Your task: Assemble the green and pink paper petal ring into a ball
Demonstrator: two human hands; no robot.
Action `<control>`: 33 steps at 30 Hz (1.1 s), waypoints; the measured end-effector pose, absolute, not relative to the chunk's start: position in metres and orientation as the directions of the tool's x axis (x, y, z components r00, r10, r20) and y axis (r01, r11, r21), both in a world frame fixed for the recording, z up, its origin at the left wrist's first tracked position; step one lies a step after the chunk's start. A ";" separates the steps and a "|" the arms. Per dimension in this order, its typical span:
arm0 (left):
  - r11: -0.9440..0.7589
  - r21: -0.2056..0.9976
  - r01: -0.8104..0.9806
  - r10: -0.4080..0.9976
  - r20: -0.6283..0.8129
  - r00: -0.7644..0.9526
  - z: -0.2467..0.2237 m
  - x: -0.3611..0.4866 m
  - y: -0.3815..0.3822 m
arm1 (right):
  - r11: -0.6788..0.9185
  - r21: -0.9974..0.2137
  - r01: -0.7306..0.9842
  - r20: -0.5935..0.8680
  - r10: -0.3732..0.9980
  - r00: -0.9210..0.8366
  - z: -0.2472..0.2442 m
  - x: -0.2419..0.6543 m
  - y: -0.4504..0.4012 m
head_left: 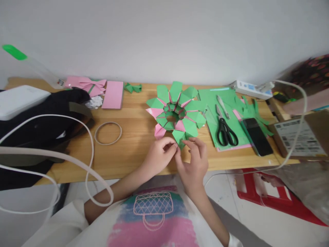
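Note:
A ring-shaped folded paper flower (191, 118), green with pink between its petals, lies on the wooden table in front of me. At its near edge, my left hand (159, 153) pinches the tip of a green petal (179, 138) between thumb and bent fingers. My right hand (194, 163) grips the same petal from the other side, thumb meeting the left fingertips. The fingers partly cover the petal's tip. Just left of it, a pink petal (159, 131) points toward me.
Black scissors (223, 129) and a utility knife (223, 107) lie on green paper sheets (209, 128), beside a phone (257, 136). Leftward are a tape ring (95, 134), pink paper (113, 95) and a small green folded piece (133, 88). White cables (89, 151) loop at the left.

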State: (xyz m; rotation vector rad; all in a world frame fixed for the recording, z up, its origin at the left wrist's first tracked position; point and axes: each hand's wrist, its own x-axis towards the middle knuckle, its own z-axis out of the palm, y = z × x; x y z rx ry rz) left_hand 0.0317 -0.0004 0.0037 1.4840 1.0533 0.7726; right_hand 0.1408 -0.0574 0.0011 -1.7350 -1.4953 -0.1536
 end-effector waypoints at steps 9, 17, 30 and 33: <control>-0.135 0.956 0.262 0.914 0.018 0.406 0.005 0.033 0.000 | 0.111 -0.329 0.938 0.621 0.773 0.127 0.000 0.142 -0.050; -0.186 0.949 0.253 0.909 0.068 0.410 0.005 0.035 0.010 | 0.142 -0.268 0.953 0.676 0.732 0.082 0.012 0.150 -0.042; -0.136 0.971 0.198 0.904 0.039 0.426 0.006 0.039 0.017 | 0.028 -0.417 0.909 0.637 0.722 0.269 -0.001 0.149 -0.047; -0.155 0.965 0.212 0.902 0.051 0.429 0.008 0.038 0.018 | 0.009 -0.435 0.900 0.615 0.734 0.290 -0.003 0.147 -0.045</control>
